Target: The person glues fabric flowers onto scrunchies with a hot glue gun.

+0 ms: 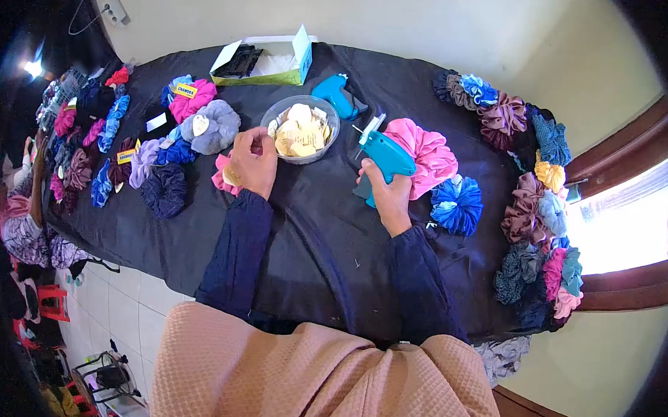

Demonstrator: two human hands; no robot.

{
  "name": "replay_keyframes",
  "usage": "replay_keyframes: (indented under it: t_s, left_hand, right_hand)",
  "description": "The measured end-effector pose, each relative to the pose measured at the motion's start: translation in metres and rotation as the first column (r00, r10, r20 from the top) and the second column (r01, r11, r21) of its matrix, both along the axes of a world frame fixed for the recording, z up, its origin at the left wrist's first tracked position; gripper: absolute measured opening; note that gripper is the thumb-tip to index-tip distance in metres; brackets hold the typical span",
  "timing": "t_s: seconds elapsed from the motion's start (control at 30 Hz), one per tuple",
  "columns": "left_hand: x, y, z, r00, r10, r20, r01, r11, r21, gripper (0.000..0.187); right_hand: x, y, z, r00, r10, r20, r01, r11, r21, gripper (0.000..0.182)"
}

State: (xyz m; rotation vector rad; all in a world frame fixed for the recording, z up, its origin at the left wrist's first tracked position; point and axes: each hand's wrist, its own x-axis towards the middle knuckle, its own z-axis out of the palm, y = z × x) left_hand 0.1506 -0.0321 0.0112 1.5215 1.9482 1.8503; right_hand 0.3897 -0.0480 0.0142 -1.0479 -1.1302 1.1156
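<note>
My right hand (392, 199) is wrapped round the handle of a teal tagging gun (389, 154), its needle end pointing up and away from me. Against the gun's right side lies a large pink scrunchie (422, 156), with a blue scrunchie (456, 205) below it. My left hand (253, 161) has its fingers pinched together beside a clear round tub (275, 117) of cream paper tags (301, 132); anything between the fingertips is too small to make out. Partly hidden under that hand is a smaller pink scrunchie (223, 174) with a cream tag (232, 177).
A second teal tagging gun (338, 95) lies behind the tub. An open box (262, 77) stands at the back of the black cloth (303, 237). Several scrunchies, including a grey one (213, 127), sit left; more line the right edge. Another person's arm (38, 176) shows far left.
</note>
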Motion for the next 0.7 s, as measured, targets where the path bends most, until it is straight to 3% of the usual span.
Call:
replay_keyframes:
  t_s: [0.2, 0.3, 0.63, 0.7]
  left_hand:
    - [-0.002, 0.001, 0.001, 0.999, 0.004, -0.037, -0.005, 0.999, -0.032, 0.023]
    - [-0.002, 0.001, 0.008, 0.999, 0.015, -0.047, -0.02, 0.994, -0.109, 0.021]
    - [-0.015, 0.01, 0.001, 1.0, -0.003, -0.01, 0.002, 0.991, -0.132, 0.022]
    - [-0.017, 0.008, 0.004, 0.993, -0.016, -0.12, -0.002, 0.988, -0.153, 0.024]
  right_hand:
    - [0.001, -0.001, 0.002, 1.0, 0.011, 0.01, -0.011, 1.0, 0.002, 0.014]
    - [0.001, -0.002, 0.006, 1.0, 0.01, 0.015, -0.01, 1.0, -0.005, 0.015]
    - [0.001, 0.003, -0.002, 1.0, 0.006, 0.015, -0.006, 0.999, 0.032, 0.016]
    - [0.001, 0.003, -0.003, 1.0, 0.004, 0.028, -0.005, 1.0, 0.026, 0.016]
